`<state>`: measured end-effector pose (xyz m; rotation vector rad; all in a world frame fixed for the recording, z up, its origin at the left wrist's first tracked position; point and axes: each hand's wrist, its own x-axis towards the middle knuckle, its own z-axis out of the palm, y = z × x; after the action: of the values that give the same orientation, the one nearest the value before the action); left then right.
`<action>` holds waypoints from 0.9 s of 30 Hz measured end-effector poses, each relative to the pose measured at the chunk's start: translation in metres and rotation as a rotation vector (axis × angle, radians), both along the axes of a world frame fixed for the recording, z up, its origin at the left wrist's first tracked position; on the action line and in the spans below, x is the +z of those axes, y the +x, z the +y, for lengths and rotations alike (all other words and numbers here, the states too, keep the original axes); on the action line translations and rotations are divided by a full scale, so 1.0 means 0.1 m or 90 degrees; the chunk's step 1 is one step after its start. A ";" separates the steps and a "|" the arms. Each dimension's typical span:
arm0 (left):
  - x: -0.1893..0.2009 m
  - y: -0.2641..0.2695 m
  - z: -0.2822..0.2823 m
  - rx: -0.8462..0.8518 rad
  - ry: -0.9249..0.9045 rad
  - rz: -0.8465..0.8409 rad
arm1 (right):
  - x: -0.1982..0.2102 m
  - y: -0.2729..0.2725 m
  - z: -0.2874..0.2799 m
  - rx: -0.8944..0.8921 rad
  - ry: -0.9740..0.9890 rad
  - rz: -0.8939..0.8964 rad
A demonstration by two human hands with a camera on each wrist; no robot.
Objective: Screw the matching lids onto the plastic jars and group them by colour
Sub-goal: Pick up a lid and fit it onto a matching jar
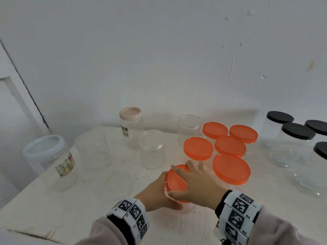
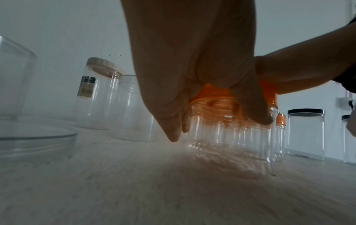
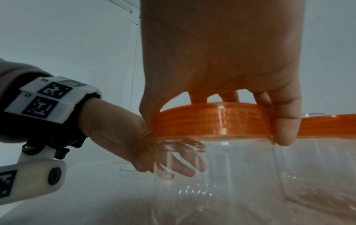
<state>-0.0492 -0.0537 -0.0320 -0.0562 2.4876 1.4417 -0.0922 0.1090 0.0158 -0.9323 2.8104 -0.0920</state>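
Note:
A clear plastic jar (image 1: pixel 188 208) stands near the front middle of the white table (image 1: pixel 53 214), with an orange lid (image 1: pixel 175 182) on its mouth. My left hand (image 1: pixel 156 192) grips the jar's wall from the left; its fingers show through the plastic in the right wrist view. My right hand (image 1: pixel 196 183) lies over the lid from above, with thumb and fingers curled round its rim. The left wrist view shows the left hand (image 2: pixel 173 94) on the jar (image 2: pixel 231 141) below the lid (image 2: pixel 213 91). The right hand (image 3: pixel 221 64) grips the lid (image 3: pixel 212 120) on the jar (image 3: pixel 240 170).
Several orange-lidded jars (image 1: pixel 230 145) are grouped just behind and right of my hands. Black-lidded jars (image 1: pixel 298 131) stand at far right. A pink-lidded jar (image 1: pixel 131 119), a pale-blue-lidded jar (image 1: pixel 45 149) and open clear jars (image 1: pixel 153 151) stand left. A clear lid (image 1: pixel 115 184) lies flat nearby.

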 end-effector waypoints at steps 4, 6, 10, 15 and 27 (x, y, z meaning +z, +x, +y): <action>0.06 0.02 0.01 -0.014 -0.043 -0.001 | -0.02 -0.02 -0.02 0.000 -0.023 -0.012; 0.08 0.04 -0.06 -0.022 -0.100 0.003 | -0.03 -0.03 -0.04 0.001 -0.032 -0.017; 0.08 0.07 -0.39 0.007 -0.261 0.008 | -0.06 -0.05 -0.08 0.003 -0.053 -0.044; 0.04 0.12 -0.89 0.062 -0.447 -0.029 | -0.11 -0.11 -0.17 0.006 -0.090 -0.077; -0.01 0.27 -1.34 0.082 -0.473 -0.150 | -0.11 -0.27 -0.42 -0.030 -0.066 -0.033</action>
<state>-0.0225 -0.1881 -0.0333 -0.4992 2.6943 0.4355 -0.1195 0.0668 0.0048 -0.8728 2.8025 -0.2655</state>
